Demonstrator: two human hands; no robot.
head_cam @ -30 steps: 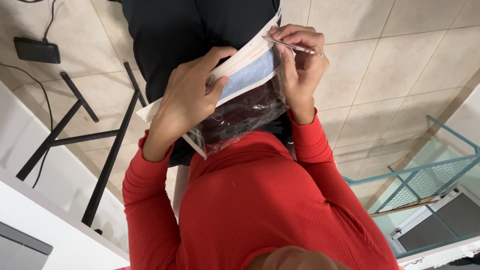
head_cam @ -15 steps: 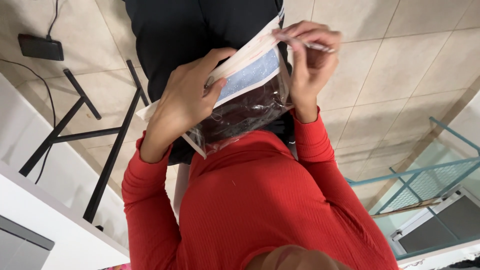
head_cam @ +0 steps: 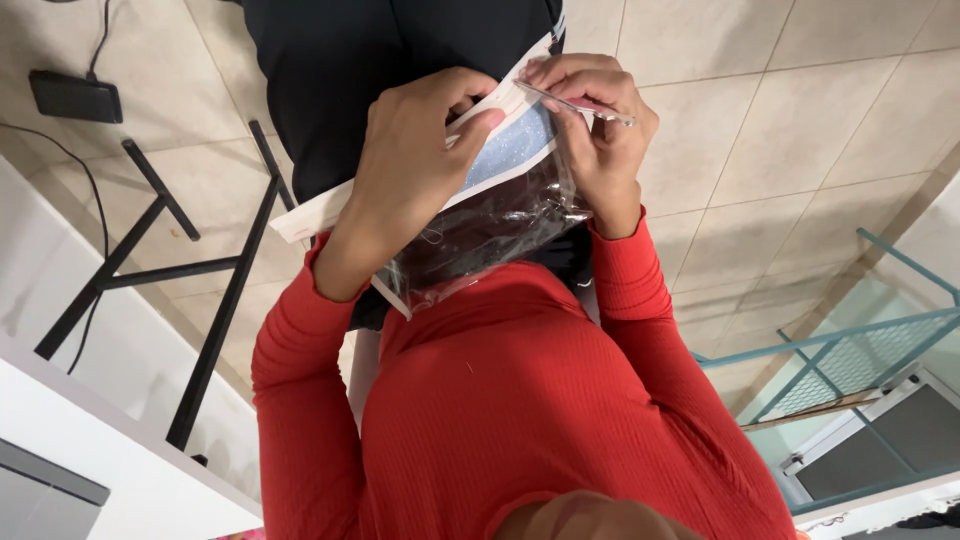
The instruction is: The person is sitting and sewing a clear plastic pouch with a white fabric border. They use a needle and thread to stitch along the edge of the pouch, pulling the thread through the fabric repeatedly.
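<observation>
Both hands grip a clear plastic zip bag [head_cam: 490,225] with white-and-blue card.
Left hand [head_cam: 410,170] clamps the card; right hand [head_cam: 600,130], lower than before, pinches the bag's top strip.

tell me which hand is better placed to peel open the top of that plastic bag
Probably the right hand: its fingertips already pinch the thin strip at the top edge of the plastic bag. The left hand is spread over the bag's front, steadying it.
</observation>
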